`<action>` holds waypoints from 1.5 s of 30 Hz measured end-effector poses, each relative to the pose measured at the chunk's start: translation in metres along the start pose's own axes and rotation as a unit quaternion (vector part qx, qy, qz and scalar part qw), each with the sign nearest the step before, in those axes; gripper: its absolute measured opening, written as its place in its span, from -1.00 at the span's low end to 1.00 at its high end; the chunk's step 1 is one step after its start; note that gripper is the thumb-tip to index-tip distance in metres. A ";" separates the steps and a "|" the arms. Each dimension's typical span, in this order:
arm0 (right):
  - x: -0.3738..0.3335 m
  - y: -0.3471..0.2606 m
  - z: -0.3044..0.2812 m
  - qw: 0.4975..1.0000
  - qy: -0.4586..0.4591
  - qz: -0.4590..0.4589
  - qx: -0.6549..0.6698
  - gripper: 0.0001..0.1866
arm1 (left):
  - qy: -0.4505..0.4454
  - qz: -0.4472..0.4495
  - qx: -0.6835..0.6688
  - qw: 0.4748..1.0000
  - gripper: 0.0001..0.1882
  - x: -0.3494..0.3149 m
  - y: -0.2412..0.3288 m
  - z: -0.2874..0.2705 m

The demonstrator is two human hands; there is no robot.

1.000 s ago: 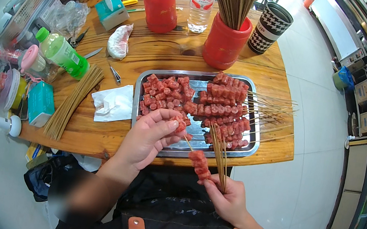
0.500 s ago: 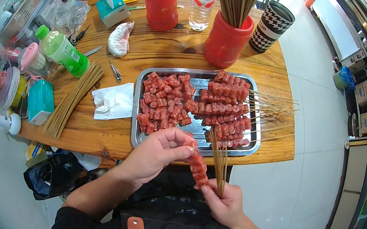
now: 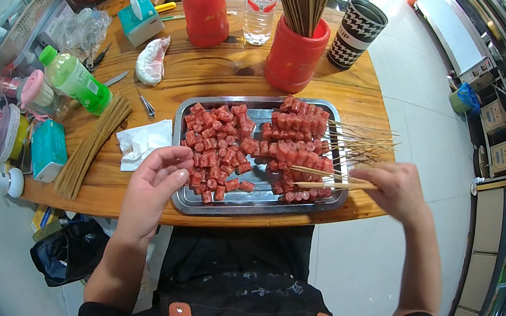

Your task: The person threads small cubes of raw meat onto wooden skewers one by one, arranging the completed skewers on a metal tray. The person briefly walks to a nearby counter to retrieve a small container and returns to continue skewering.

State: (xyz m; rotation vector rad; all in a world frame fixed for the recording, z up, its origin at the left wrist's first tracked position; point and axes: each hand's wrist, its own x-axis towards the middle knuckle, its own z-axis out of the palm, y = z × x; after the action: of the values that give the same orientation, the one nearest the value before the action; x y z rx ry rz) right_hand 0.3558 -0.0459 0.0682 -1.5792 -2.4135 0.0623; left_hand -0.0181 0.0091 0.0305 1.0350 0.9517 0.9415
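A metal tray (image 3: 241, 211) holds loose red meat chunks (image 3: 220, 135) on its left side and a row of threaded meat skewers (image 3: 299, 125) on its right, their bare sticks jutting past the rim. Over the tray's right edge, my right hand (image 3: 391, 186) is closed round several bamboo sticks (image 3: 323, 180), which point left across the lower meat skewers. Whether it also holds one of the meat skewers, I cannot make out. My left hand (image 3: 162, 176) is at the tray's left edge beside the loose chunks, its fingers curved and apart with nothing visible in them.
Two red canisters (image 3: 295, 57) of sticks, a water bottle (image 3: 259, 10) and a checked cup (image 3: 356, 34) stand behind the tray. To the left lie a stick bundle (image 3: 92, 147), a white tissue (image 3: 144, 142), a knife (image 3: 117, 78) and a green bottle (image 3: 77, 81).
My right hand has moved right and up to the tray's right side with the sticks. My left hand has let go of the meat skewer and shifted left.
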 end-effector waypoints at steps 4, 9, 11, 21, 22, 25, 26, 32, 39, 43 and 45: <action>0.014 0.022 -0.006 0.997 -0.075 0.023 -0.003 -0.87 | 0.009 0.055 0.135 0.989 -0.72 0.001 -0.004 -0.010; 0.015 0.002 -0.019 0.987 0.026 0.158 0.031 -0.81 | -0.068 0.271 0.479 0.832 -0.75 0.032 -0.004 0.009; 0.008 -0.014 -0.024 0.981 0.092 0.139 0.098 -0.65 | -0.096 0.345 0.532 0.767 -0.72 0.053 -0.011 0.026; -0.047 -0.110 0.031 0.808 0.037 0.213 0.548 -0.43 | -0.103 0.380 0.546 0.740 -0.85 0.084 -0.020 0.039; -0.047 -0.118 0.038 0.776 0.036 0.241 0.581 -0.48 | -0.096 0.295 0.438 0.844 -0.87 0.080 -0.020 0.037; -0.044 -0.133 0.050 0.689 0.008 0.293 0.663 -0.54 | -0.053 0.034 0.075 0.995 -0.85 0.063 -0.021 0.032; -0.041 -0.136 0.054 0.710 0.002 0.283 0.644 -0.53 | -0.047 -0.030 -0.029 0.998 -0.82 0.056 -0.020 0.030; -0.030 -0.146 0.065 0.763 -0.004 0.248 0.597 -0.52 | -0.101 -0.134 -0.138 0.976 -0.74 0.015 -0.024 0.035; -0.035 -0.149 0.061 0.696 -0.041 0.311 0.646 -0.65 | -0.119 -0.133 -0.133 0.975 -0.72 -0.004 -0.029 0.043; -0.034 -0.150 0.061 0.757 -0.023 0.294 0.584 -0.80 | -0.063 -0.130 -0.185 0.972 -0.77 0.002 -0.028 0.037; -0.034 -0.151 0.061 0.788 -0.030 0.290 0.542 -0.84 | -0.046 -0.131 -0.215 0.967 -0.79 0.004 -0.027 0.035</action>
State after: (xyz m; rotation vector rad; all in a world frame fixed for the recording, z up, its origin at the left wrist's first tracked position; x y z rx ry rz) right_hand 0.2187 -0.1325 0.0296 -1.5398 -1.2583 1.3380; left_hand 0.0205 -0.0028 0.0118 0.5635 0.7406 0.8235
